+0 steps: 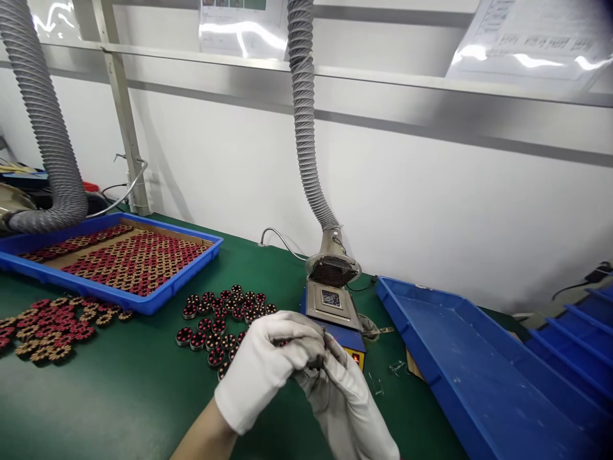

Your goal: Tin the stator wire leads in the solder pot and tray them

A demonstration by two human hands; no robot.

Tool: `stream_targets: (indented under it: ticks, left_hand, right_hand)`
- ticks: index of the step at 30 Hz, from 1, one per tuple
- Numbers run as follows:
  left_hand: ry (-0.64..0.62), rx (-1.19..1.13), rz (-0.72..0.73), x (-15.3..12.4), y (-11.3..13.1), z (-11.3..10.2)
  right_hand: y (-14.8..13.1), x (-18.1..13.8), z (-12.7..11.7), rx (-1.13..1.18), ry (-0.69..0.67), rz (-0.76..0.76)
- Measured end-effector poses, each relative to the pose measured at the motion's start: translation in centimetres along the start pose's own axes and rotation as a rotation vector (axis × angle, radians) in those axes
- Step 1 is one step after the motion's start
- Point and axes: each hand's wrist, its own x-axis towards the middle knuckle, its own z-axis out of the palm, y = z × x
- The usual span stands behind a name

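Gloves (242, 399), white, one pair, worn on your left hand (272, 358) and right hand (345, 386): fingers curled narrowly and meeting before the blue-sided unit (352, 313); what they grip is hidden, so cannot be told. Round rimmed parts (219, 326), red or tan on black: loose group on the green bench (143, 390), just beside your left hand. Toothed rings (55, 326): one heap, far left. Blue tray (469, 358): right of your right hand.
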Motion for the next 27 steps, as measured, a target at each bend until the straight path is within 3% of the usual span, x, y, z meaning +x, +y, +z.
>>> stream_targets:
  ticks: [6,10,12,17,23,25,27]
  left_hand:
    - [0.261,0.003,0.090,-0.3,-0.1,-0.6]
    - [0.005,0.329,0.104,-0.4,0.3,-0.4]
    - [-0.054,0.396,0.155,-0.4,0.3,-0.2]
    - [-0.084,0.207,0.257,0.0,-0.7,-0.9]
    - [0.208,-0.081,0.175,0.1,-0.5,-1.2]
    - [0.201,-0.040,0.067,-0.1,0.3,-1.2]
    - [0.074,0.038,-0.080,-0.3,1.0,-1.2]
  right_hand:
    - [-0.7,-0.1,-0.5,0.135,-0.211,0.185]
    - [-1.1,0.0,-0.4,0.245,-0.245,0.214]
    - [-1.1,0.0,-0.4,0.283,-0.264,0.232]
    - [-0.7,-0.3,-0.7,0.139,-0.266,0.223]
    - [-0.6,-0.3,-1.3,0.031,-0.182,0.175]
    - [-0.8,-0.2,-1.4,0.068,-0.160,0.162]
    - [-1.0,-0.2,-1.4,0.104,-0.135,0.151]
